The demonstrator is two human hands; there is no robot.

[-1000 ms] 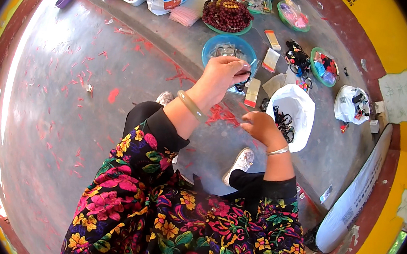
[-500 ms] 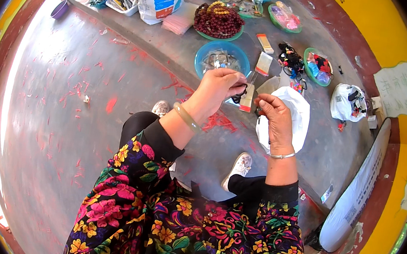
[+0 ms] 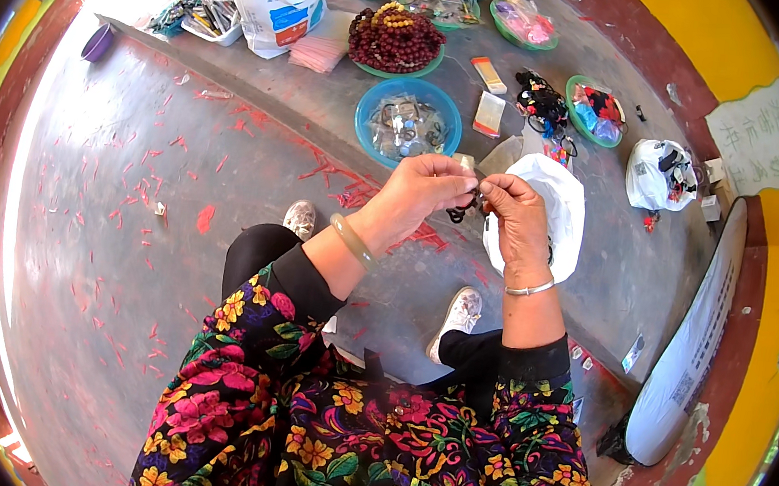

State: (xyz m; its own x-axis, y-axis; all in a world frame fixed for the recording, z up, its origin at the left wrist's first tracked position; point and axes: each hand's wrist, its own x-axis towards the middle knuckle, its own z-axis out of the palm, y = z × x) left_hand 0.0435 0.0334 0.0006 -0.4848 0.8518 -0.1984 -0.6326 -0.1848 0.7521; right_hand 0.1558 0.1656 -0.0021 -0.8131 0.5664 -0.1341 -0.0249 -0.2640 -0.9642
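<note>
My left hand [image 3: 425, 193] pinches a black cord loop [image 3: 456, 215], which dangles below its fingers. A small pale piece [image 3: 464, 162] shows above the fingertips; I cannot tell what it is. My right hand [image 3: 517, 220] meets the left, thumb and forefinger pressed together at the cord. What lies between those fingertips is too small to make out. Under and behind the right hand stands an open white plastic bag [image 3: 560, 199] with its rim rolled out. Beyond the left hand sits a blue basin [image 3: 362, 119] holding small clear packets [image 3: 409, 126].
Farther off are a green tray of dark red beads [image 3: 397, 40], a white bag [image 3: 277, 3], pink strips [image 3: 320, 43] and several filled trays. At right lie black cords [image 3: 544, 103], a green basket [image 3: 573, 120] and a stuffed white bag [image 3: 659, 176]. Red scraps [image 3: 340, 173] litter the floor.
My hands were apart and have come together at the fingertips, the right one moving left and the left one lower. The view has shifted slightly, so the surroundings appear farther left.
</note>
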